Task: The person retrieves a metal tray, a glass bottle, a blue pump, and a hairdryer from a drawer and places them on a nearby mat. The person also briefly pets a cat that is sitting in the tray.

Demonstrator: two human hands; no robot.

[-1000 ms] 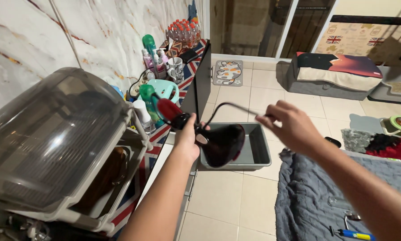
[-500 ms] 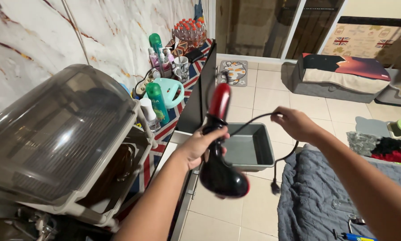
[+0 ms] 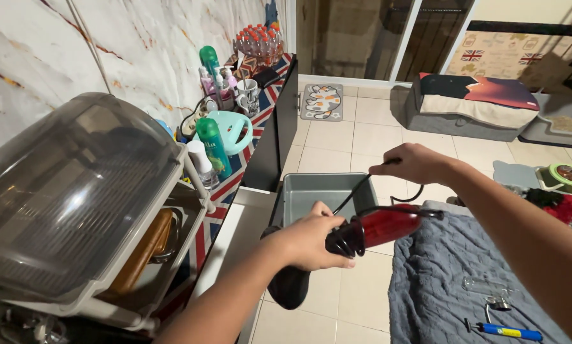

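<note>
Left hand grips the glossy red-and-black plastic hair dryer firmly — right hand, at one o'clock, fingers pinching the thin black cord, best kept taut — clear of the grey plastic tub.

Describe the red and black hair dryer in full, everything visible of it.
The hair dryer is glossy plastic: a red translucent-looking body lying roughly level and a black part hanging down below the left hand, which grips it at the bend. A black cord runs from it up to the right hand, which pinches the cord, then loops down behind. It is held in the air over a grey plastic bin and tiled floor, beside a grey blanket.
</note>
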